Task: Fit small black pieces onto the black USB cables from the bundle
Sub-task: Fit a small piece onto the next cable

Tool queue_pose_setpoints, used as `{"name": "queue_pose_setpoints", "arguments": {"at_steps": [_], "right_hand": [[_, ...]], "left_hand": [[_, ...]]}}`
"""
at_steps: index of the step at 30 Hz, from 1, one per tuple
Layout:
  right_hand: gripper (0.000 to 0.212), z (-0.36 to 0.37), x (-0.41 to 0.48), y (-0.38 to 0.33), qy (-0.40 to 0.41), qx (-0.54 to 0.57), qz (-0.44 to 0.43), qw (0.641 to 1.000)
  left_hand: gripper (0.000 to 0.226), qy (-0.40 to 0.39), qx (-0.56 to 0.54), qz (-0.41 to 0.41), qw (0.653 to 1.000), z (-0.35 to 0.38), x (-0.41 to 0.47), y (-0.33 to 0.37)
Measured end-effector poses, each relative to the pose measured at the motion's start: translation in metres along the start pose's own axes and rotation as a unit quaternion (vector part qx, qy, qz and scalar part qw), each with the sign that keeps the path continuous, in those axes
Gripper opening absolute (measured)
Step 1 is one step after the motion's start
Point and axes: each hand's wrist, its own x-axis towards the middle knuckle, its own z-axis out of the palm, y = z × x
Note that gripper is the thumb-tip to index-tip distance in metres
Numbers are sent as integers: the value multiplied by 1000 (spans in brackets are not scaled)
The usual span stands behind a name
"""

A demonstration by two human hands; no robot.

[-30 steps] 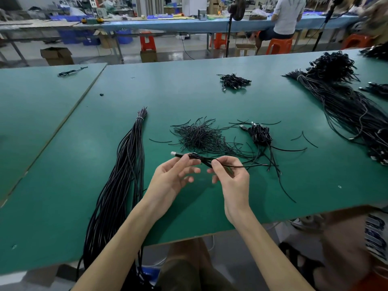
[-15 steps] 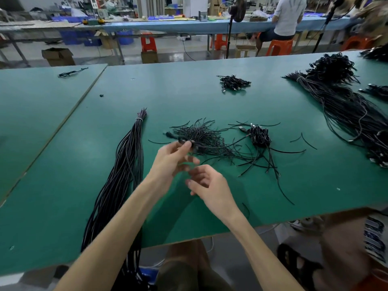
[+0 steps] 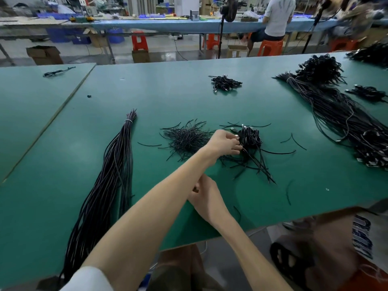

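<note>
- where are the cables?
- the tangled pile of short black usb cables (image 3: 251, 139) lies mid-table, just right of the heap of thin black pieces (image 3: 186, 138). the left hand (image 3: 224, 143) pinches into it.
- and the right hand (image 3: 206, 196)?
- nearer, half under the left forearm. i cannot tell its grip.

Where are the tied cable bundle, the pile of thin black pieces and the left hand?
tied cable bundle (image 3: 114, 175), head view, middle of its strands
pile of thin black pieces (image 3: 186, 139), head view, centre of heap
left hand (image 3: 223, 143), head view, back of hand

Right hand (image 3: 207, 199) half behind the left forearm (image 3: 163, 198)
</note>
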Motion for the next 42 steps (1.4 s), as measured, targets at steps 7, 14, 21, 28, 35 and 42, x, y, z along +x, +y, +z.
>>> {"name": "queue_pose_setpoints", "arguments": {"at_steps": [7,14,21,28,35,42], "right_hand": [[6,0,0,-1,-21,22,5,1000],[10,2,-2,-4,-4,68,-13,998],[9,2,-4,-4,3,59,-16,998],[9,1,-4,-4,7,59,-14,998],[9,1,-4,-3,14,66,-17,998],[56,-2,-1,-1,104,190,-20,976]], "left_hand": [[35,99,-98,49,989,-36,-12,-15],[38,257,304,151,905,-111,-37,-59],[39,244,490,151,823,-122,-53,-92],[22,344,453,209,796,-118,-64,-92],[14,401,222,194,867,-124,-80,-83],[11,153,217,138,954,-111,-112,-67]]}}
